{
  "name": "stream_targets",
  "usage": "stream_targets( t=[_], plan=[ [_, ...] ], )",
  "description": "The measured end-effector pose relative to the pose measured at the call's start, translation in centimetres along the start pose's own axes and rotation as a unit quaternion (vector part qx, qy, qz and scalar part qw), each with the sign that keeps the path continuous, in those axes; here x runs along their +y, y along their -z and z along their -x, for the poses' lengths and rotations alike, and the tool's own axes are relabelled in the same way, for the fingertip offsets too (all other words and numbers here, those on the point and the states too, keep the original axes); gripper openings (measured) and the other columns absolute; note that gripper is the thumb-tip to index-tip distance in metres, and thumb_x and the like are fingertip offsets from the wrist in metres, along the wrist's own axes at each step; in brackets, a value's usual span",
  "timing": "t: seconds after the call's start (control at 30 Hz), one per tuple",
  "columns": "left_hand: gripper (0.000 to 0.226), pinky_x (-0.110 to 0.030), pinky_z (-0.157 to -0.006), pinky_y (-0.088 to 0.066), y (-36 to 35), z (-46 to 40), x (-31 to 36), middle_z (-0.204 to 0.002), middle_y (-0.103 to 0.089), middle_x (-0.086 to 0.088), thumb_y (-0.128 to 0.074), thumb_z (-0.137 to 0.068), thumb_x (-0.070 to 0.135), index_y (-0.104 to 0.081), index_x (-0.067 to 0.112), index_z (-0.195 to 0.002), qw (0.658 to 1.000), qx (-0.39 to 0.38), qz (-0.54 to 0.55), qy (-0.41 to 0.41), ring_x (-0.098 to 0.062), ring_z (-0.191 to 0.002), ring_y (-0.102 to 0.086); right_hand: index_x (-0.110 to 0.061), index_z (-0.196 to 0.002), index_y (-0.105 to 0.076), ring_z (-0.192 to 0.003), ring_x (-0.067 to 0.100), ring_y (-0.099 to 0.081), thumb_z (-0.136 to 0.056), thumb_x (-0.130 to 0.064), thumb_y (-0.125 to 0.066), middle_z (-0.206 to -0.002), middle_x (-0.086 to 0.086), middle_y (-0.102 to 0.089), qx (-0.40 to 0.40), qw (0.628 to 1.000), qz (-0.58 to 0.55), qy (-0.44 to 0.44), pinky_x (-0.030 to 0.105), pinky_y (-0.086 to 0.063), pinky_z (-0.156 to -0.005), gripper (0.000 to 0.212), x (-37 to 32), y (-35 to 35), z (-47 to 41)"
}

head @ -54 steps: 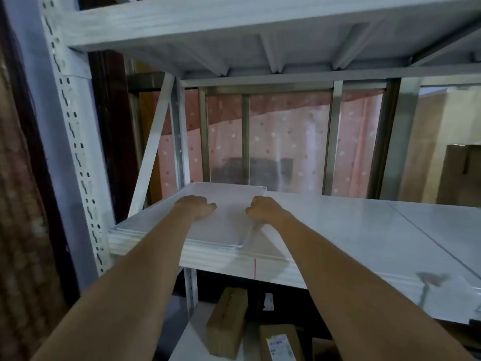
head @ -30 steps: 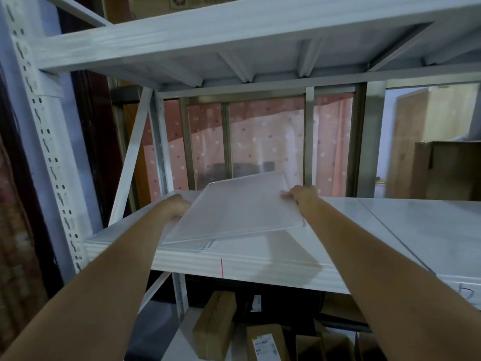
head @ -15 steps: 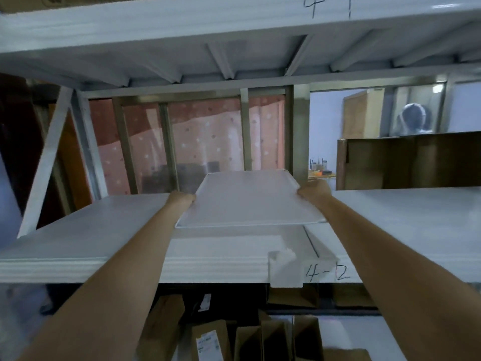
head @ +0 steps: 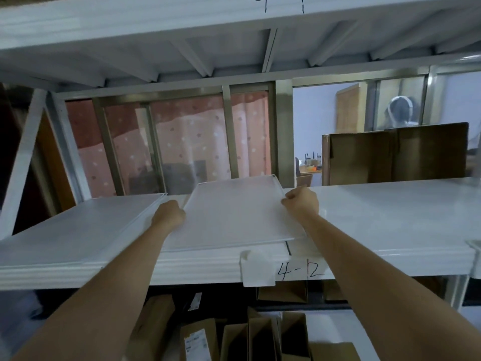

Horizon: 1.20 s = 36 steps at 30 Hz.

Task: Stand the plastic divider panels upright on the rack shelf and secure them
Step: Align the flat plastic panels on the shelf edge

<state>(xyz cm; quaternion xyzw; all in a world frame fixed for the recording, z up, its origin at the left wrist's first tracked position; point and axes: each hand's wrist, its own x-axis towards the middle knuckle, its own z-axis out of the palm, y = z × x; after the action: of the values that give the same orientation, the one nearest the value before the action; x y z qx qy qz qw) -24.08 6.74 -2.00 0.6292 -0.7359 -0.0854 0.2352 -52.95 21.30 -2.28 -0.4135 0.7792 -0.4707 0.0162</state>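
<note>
Both hands, left hand (head: 168, 214) and right hand (head: 302, 201), grip the side edges of the frosted white plastic divider panel (head: 234, 217), lying nearly flat at the white metal rack shelf's (head: 390, 230) front edge, long axis running front-to-back, so it needs tipping upright.

One head-worn view only, so no second view shares any part of the scene. It looks forward, roughly level with the shelf (head: 390, 230), whose front edge runs across the lower middle of the frame. The camera stands close in front of that shelf: both forearms reach up from the bottom corners toward it. Above the shelf the underside of the upper shelf (head: 234, 48) fills the top. Behind the shelf a window frame (head: 226, 136) and a box (head: 395, 157) are visible. Below the shelf, cartons (head: 260, 334) appear in shadow. Wide-angle bending shows at the frame's edges.
</note>
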Motion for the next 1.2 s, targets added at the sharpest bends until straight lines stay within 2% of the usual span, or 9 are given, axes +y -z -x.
stream_targets(
  t=[0.17,0.27,0.37,0.43,0.53,0.63,0.9,1.03,1.2],
  plan=[
    [0.028,-0.036,-0.084,-0.046,0.1,-0.1,-1.4,-0.122,-0.059,-0.017,-0.047,-0.096,0.020,-0.058,0.003,-0.114,0.998,0.022,-0.065,0.010,-0.034,-0.112,-0.056,-0.004,-0.094,-0.076,-0.092,0.029,-0.066,-0.083,-0.012,-0.066,-0.098,0.011,-0.073,-0.013,1.000,-0.013,0.000,0.027,-0.051,-0.079,0.017,-0.8,-1.7,0.4],
    [0.026,-0.037,-0.086,-0.047,0.0,-0.1,-1.8,-0.122,-0.060,-0.018,-0.046,-0.096,0.016,-0.060,0.003,-0.114,0.997,0.029,-0.076,0.008,-0.034,-0.112,-0.057,-0.004,-0.093,-0.074,-0.093,0.028,-0.064,-0.083,-0.012,-0.065,-0.097,0.008,-0.071,-0.016,1.000,0.004,0.004,0.027,-0.049,-0.078,0.016,-0.9,-2.4,0.8],
    [0.026,-0.037,-0.085,-0.049,-0.4,0.1,-2.0,-0.120,-0.062,-0.017,-0.047,-0.095,0.014,-0.062,0.003,-0.113,0.995,0.054,-0.086,0.010,-0.033,-0.109,-0.059,-0.006,-0.073,-0.066,-0.076,0.028,-0.060,-0.082,-0.011,-0.063,-0.074,0.007,-0.063,-0.024,0.998,0.050,0.014,0.022,-0.042,-0.059,0.010,-1.1,-2.7,1.1],
    [0.028,-0.038,-0.089,-0.049,-0.8,0.4,-1.8,-0.122,-0.062,-0.017,-0.047,-0.096,0.011,-0.062,0.003,-0.117,0.992,0.074,-0.104,0.008,-0.033,-0.112,-0.059,-0.010,-0.062,-0.054,-0.066,0.026,-0.053,-0.081,-0.009,-0.061,-0.061,0.004,-0.051,-0.018,0.996,0.084,0.026,0.022,-0.038,-0.052,0.021,-1.1,-2.8,1.4],
    [0.030,-0.036,-0.092,-0.048,-1.3,0.7,-1.4,-0.126,-0.060,-0.016,-0.046,-0.095,0.006,-0.061,0.004,-0.121,0.987,0.082,-0.140,0.003,-0.031,-0.117,-0.057,-0.006,-0.079,-0.066,-0.078,0.028,-0.062,-0.084,-0.007,-0.058,-0.078,0.009,-0.064,-0.016,0.990,0.132,0.045,0.030,-0.053,-0.069,0.010,-1.6,-2.8,1.9],
    [0.033,-0.035,-0.094,-0.049,-1.4,0.7,-1.5,-0.127,-0.060,-0.014,-0.044,-0.095,0.002,-0.060,0.005,-0.123,0.982,0.086,-0.170,-0.006,-0.030,-0.118,-0.057,-0.005,-0.090,-0.069,-0.085,0.030,-0.065,-0.085,-0.005,-0.054,-0.090,0.012,-0.068,-0.023,0.981,0.175,0.077,0.034,-0.056,-0.077,0.016,-2.1,-3.1,2.4],
    [0.036,-0.032,-0.096,-0.047,-1.2,0.9,-1.3,-0.129,-0.056,-0.011,-0.042,-0.095,0.002,-0.057,0.007,-0.128,0.971,0.092,-0.219,-0.041,-0.027,-0.120,-0.055,-0.002,-0.090,-0.067,-0.087,0.033,-0.062,-0.086,0.000,-0.047,-0.091,0.016,-0.066,-0.029,0.972,0.212,0.092,0.030,-0.046,-0.069,0.020,-2.3,-3.3,3.4],
    [0.036,-0.033,-0.095,-0.049,-1.1,0.4,-1.8,-0.127,-0.058,-0.010,-0.043,-0.095,0.003,-0.059,0.008,-0.126,0.965,0.096,-0.239,-0.048,-0.026,-0.118,-0.057,-0.003,-0.094,-0.065,-0.096,0.032,-0.060,-0.089,0.001,-0.044,-0.099,0.017,-0.065,-0.035,0.968,0.230,0.093,0.032,-0.046,-0.075,0.022,-2.9,-3.7,4.2],
    [0.035,-0.033,-0.093,-0.049,-1.1,0.6,-2.1,-0.126,-0.059,-0.011,-0.043,-0.094,0.002,-0.061,0.007,-0.124,0.965,0.099,-0.237,-0.056,-0.027,-0.117,-0.058,-0.009,-0.070,-0.050,-0.080,0.029,-0.053,-0.088,-0.001,-0.045,-0.085,0.014,-0.056,-0.037,0.968,0.236,0.080,0.031,-0.043,-0.070,0.020,-3.0,-3.6,4.4]
  ],
)
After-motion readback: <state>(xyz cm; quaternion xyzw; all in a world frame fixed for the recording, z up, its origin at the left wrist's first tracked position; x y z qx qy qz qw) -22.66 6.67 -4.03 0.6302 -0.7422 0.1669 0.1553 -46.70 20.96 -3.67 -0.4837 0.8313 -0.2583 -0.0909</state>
